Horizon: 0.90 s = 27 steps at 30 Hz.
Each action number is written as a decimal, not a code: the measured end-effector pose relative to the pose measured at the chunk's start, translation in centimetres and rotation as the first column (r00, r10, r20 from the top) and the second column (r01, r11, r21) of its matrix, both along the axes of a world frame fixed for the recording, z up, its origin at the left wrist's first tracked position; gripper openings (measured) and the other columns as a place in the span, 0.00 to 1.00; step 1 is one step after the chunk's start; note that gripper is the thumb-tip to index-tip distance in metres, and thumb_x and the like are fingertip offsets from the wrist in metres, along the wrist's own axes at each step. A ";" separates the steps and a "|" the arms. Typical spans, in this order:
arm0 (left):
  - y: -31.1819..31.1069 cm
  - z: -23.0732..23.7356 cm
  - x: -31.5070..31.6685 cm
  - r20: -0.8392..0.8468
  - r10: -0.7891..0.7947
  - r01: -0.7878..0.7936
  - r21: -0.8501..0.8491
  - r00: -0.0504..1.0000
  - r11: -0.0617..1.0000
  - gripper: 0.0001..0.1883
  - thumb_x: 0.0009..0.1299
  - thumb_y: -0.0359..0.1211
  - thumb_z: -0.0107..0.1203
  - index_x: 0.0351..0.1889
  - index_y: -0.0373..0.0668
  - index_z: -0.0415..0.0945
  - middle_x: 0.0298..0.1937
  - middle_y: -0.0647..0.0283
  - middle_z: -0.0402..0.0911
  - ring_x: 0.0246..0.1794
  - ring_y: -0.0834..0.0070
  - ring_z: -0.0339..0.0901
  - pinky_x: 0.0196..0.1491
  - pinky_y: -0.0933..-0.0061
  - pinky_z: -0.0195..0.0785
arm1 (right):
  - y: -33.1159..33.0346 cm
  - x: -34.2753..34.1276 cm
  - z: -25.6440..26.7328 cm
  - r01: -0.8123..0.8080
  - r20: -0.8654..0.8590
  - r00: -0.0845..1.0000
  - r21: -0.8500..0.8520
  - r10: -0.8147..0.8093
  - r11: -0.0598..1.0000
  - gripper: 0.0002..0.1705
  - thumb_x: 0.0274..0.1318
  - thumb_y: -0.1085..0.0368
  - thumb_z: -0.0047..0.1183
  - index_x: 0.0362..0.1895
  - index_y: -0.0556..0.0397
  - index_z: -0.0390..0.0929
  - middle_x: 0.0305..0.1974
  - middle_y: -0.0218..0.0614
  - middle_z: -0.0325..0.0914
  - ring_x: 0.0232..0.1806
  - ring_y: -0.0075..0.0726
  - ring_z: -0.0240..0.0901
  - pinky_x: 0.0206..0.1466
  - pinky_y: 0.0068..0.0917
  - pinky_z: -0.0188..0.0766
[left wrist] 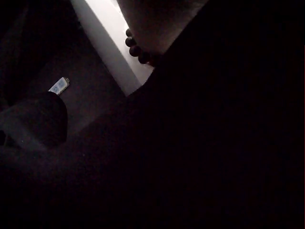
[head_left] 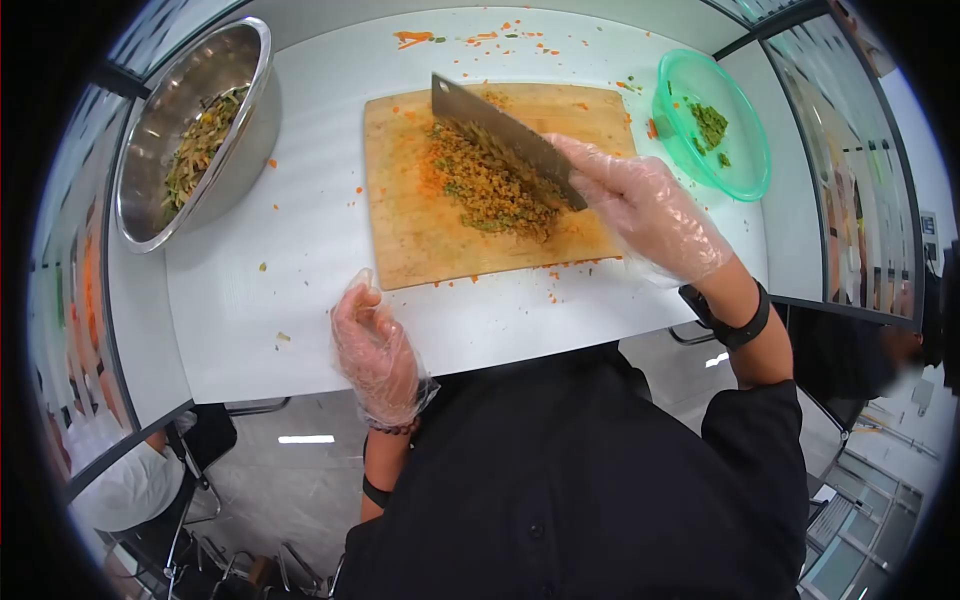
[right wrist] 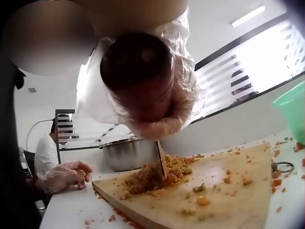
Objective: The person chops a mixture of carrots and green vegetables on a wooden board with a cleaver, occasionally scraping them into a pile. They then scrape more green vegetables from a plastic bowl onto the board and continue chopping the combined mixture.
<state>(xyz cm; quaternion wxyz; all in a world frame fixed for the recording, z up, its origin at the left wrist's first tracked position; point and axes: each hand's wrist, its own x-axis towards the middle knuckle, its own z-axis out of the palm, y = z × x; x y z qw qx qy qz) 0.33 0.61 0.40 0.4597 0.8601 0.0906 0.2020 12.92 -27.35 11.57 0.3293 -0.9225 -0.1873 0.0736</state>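
My right hand [head_left: 650, 205], in a clear plastic glove, grips a cleaver [head_left: 505, 125] by its handle. Its broad blade stands on edge along the right side of a heap of finely chopped orange and green vegetables [head_left: 490, 190], on a wooden cutting board [head_left: 410, 250]. In the right wrist view, the dark reddish handle [right wrist: 138, 76] fills the palm, and the blade reaches down to the heap. The gloved left hand [head_left: 375, 350] rests at the table's front edge, left of the board, fingers loosely curled and holding nothing. The left wrist view is mostly dark, showing a beaded bracelet [left wrist: 135, 49].
A steel bowl [head_left: 255, 130] with cut vegetables stands at the left. At the back right is a green plastic basin [head_left: 745, 150] with chopped greens. Orange scraps [head_left: 412, 40] lie scattered on the white table [head_left: 300, 320]. Low partitions border the table's sides and back.
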 end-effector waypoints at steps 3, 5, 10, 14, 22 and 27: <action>-0.2 0.3 -0.1 -0.022 0.009 -0.009 0.010 1.000 1.000 0.29 0.57 0.17 0.47 0.60 0.37 0.70 0.45 0.55 0.77 0.44 0.61 0.75 0.53 0.62 0.70 | 0.5 -0.3 1.3 0.063 -0.072 0.996 0.024 -0.061 0.998 0.24 0.69 0.69 0.50 0.68 0.50 0.71 0.24 0.41 0.64 0.23 0.24 0.57 0.32 0.23 0.65; -0.2 0.8 0.1 -0.011 -0.005 0.005 0.039 1.000 0.999 0.29 0.57 0.17 0.47 0.60 0.37 0.70 0.45 0.56 0.76 0.43 0.61 0.75 0.52 0.62 0.70 | -0.1 0.0 0.5 0.013 -0.019 1.000 -0.023 -0.013 1.000 0.25 0.69 0.69 0.50 0.69 0.50 0.71 0.24 0.38 0.63 0.24 0.22 0.57 0.32 0.22 0.65; -0.2 0.6 0.2 -0.013 0.005 -0.005 0.036 1.000 0.999 0.28 0.57 0.17 0.47 0.60 0.37 0.70 0.45 0.56 0.76 0.42 0.61 0.75 0.52 0.62 0.70 | -0.5 -0.3 0.0 0.116 -0.028 0.993 0.075 -0.114 0.990 0.25 0.69 0.68 0.50 0.69 0.50 0.71 0.24 0.35 0.61 0.25 0.20 0.56 0.31 0.22 0.63; 0.0 -0.2 0.1 0.006 0.018 -0.018 0.050 1.000 0.999 0.19 0.72 0.27 0.49 0.61 0.37 0.73 0.43 0.60 0.78 0.41 0.69 0.74 0.50 0.66 0.70 | -1.0 -0.7 0.2 0.177 0.021 0.983 0.117 -0.181 0.977 0.24 0.69 0.68 0.50 0.69 0.50 0.71 0.23 0.33 0.62 0.25 0.20 0.56 0.31 0.22 0.63; -0.2 0.1 0.2 0.014 0.021 -0.022 0.061 1.000 0.998 0.19 0.73 0.32 0.51 0.61 0.37 0.73 0.43 0.60 0.78 0.40 0.70 0.73 0.49 0.67 0.69 | -1.4 -0.8 0.2 0.116 -0.066 0.992 0.074 -0.111 0.990 0.25 0.69 0.68 0.50 0.69 0.51 0.71 0.24 0.36 0.63 0.25 0.23 0.57 0.32 0.24 0.64; 0.0 0.0 0.2 -0.002 0.020 -0.020 0.063 1.000 0.998 0.20 0.72 0.30 0.51 0.61 0.37 0.72 0.43 0.59 0.78 0.40 0.69 0.74 0.49 0.67 0.69 | -0.9 -1.0 0.6 0.085 0.005 0.996 0.096 -0.085 0.992 0.25 0.69 0.69 0.49 0.69 0.49 0.71 0.25 0.39 0.65 0.24 0.26 0.58 0.33 0.24 0.66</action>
